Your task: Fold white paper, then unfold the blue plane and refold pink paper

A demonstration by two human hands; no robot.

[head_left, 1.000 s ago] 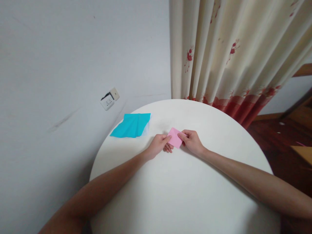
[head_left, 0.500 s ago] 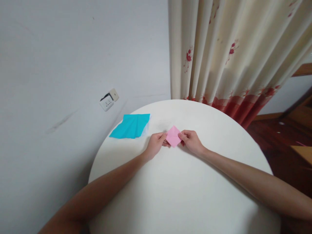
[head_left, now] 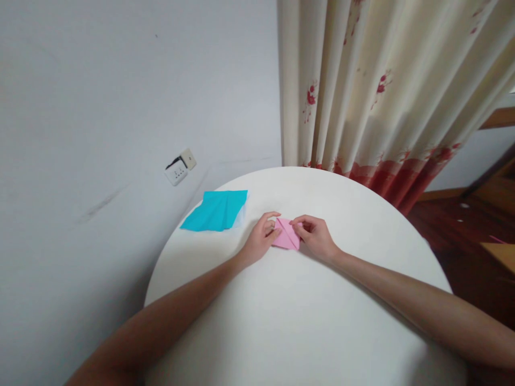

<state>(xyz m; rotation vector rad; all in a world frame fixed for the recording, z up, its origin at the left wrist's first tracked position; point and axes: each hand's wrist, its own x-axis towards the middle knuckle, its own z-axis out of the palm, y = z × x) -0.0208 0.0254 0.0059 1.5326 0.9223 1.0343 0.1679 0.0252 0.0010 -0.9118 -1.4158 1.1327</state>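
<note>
Lowered since a moment ago, the pink paper (head_left: 286, 239) now lies flat on the table (head_left: 289, 321), folded along a diagonal. My left hand (head_left: 259, 241) and right hand (head_left: 316, 237) pinch its opposite edges. Beyond, blue paper (head_left: 216, 210) rests near the far-left rim.

The round white counter (head_left: 306, 321) lies bare across its whole near half, from 3 o'clock round through 6 to 9, so a hand can pass there freely. At 10 o'clock a turquoise paper stack (head_left: 215, 210) lies flat on the rim, low enough to pass over. Beyond it the wall (head_left: 120, 107) closes off that side, and at 12 to 2 o'clock the curtain (head_left: 382, 91) hangs just behind the edge.
</note>
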